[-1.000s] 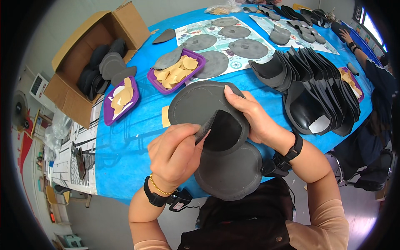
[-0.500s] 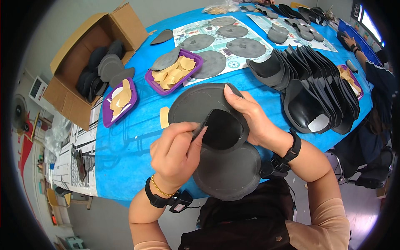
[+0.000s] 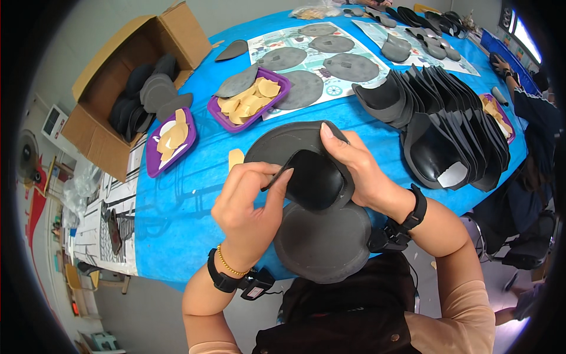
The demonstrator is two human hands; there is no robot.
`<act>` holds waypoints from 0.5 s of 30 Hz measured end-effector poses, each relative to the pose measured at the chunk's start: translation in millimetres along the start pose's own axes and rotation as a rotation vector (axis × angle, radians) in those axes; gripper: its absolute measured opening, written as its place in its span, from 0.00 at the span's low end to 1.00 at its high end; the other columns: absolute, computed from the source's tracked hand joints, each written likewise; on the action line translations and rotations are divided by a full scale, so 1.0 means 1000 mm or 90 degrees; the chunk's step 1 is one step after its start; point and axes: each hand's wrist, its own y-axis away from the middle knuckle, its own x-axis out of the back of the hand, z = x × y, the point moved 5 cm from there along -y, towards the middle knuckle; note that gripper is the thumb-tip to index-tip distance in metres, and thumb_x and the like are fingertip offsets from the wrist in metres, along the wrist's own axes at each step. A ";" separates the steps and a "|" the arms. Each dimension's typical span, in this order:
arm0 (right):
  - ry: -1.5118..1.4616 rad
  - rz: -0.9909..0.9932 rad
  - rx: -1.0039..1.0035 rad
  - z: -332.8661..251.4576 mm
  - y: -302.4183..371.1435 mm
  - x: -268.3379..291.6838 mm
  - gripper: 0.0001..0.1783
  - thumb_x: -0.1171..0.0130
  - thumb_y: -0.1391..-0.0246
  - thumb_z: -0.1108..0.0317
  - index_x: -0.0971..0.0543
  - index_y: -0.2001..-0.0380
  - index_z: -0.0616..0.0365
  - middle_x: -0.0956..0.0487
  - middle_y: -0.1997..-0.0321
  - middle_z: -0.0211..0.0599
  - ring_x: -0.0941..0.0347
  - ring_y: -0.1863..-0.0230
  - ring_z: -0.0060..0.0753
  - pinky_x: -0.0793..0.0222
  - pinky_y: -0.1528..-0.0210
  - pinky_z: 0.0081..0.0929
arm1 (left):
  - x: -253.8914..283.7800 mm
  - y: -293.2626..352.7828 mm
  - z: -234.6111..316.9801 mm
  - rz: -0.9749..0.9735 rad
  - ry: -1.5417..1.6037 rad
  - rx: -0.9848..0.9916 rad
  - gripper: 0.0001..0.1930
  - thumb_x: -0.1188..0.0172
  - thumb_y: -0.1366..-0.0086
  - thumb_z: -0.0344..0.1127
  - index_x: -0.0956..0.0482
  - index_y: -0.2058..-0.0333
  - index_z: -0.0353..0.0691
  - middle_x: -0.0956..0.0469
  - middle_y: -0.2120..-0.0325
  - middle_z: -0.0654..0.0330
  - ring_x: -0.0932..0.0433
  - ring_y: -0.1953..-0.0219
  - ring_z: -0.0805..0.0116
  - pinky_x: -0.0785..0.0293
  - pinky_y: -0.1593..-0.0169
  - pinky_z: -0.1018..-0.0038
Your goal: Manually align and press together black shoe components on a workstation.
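Both my hands hold a dark grey foam pad (image 3: 277, 142) above the near part of the table. Part of it curls toward me and shows a glossy black hollow side (image 3: 315, 182). My left hand (image 3: 244, 197) pinches the curled edge between thumb and fingertips. My right hand (image 3: 362, 171) grips the pad's right side, thumb on top and fingers mostly hidden behind. Below the hands a rounded grey foam piece (image 3: 323, 245) juts over the table's near edge; whether it joins the held pad I cannot tell. A beige scrap (image 3: 236, 158) lies beyond my left hand.
Purple trays (image 3: 152, 164) of beige pieces stand on the blue-covered table (image 3: 188, 212). An open cardboard box (image 3: 94, 133) of dark pads is at left, stacked black pads (image 3: 439, 147) at right. Flat grey pieces (image 3: 351, 68) lie on a printed sheet. Another person's hand (image 3: 501, 64) works far right.
My left hand has shifted slightly left and up with the pinched edge, so the curled part opens wider. My right hand keeps its grip.
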 end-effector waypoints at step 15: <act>0.049 -0.044 0.023 -0.013 0.004 -0.009 0.23 0.41 0.52 0.75 0.25 0.50 0.67 0.20 0.56 0.36 0.27 0.57 0.23 0.31 0.53 0.23 | 0.002 0.005 -0.016 0.052 0.113 0.085 0.09 0.28 0.52 0.21 0.22 0.77 0.33 0.19 0.67 0.55 0.20 0.64 0.64 0.24 0.67 0.76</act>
